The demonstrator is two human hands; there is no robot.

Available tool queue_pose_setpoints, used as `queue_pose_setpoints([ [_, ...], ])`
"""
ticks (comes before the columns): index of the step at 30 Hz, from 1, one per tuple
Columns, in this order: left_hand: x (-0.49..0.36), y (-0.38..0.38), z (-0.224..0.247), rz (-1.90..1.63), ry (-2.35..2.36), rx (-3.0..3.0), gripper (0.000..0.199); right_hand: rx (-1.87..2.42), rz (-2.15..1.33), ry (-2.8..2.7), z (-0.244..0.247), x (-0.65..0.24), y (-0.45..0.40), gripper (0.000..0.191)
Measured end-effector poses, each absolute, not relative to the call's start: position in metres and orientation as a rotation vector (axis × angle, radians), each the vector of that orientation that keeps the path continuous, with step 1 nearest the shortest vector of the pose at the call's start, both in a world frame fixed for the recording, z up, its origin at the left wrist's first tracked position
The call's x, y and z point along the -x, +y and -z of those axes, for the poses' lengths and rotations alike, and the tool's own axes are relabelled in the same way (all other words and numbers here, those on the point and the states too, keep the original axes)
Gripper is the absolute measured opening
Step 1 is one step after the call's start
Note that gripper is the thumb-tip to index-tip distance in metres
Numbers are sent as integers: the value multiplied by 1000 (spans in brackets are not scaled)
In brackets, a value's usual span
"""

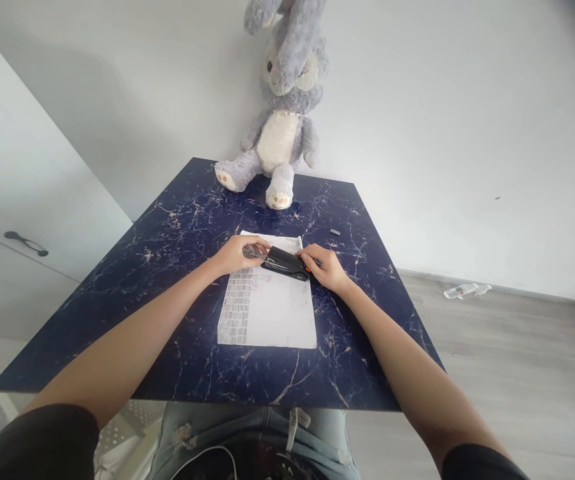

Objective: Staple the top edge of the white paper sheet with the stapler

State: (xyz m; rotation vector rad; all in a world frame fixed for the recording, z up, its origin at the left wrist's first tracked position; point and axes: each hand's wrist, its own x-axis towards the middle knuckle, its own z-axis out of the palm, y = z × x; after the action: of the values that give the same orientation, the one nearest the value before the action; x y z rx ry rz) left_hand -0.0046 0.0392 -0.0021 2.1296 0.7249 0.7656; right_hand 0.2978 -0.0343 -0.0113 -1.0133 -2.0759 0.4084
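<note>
A black stapler [287,263] lies across the upper part of a white sheet of paper [280,310], held between both hands. My left hand [240,255] is closed at the stapler's left end, its fingers around a metal part there. At the opposite end my right hand [325,265] grips the stapler, beside a small orange spot. The paper has rows of dark printing or writing along its left side; the hands and stapler hide some of its upper part.
A small grey strip [335,232], perhaps staples, lies right of the paper on the dark blue marbled table [167,247]. A plush rabbit [280,140] sits at the back against the wall. Clear plastic packaging [462,291] is on the floor to the right.
</note>
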Motion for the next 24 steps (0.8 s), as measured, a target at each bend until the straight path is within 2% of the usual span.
queue_pose_setpoints([
  [10,4,38,0,-740,765,-2167,33,1061,-417,-2085,9,-298,-35,43],
  [24,3,38,0,-746,790,-2164,25,1067,-425,-2082,11,-299,-34,41],
])
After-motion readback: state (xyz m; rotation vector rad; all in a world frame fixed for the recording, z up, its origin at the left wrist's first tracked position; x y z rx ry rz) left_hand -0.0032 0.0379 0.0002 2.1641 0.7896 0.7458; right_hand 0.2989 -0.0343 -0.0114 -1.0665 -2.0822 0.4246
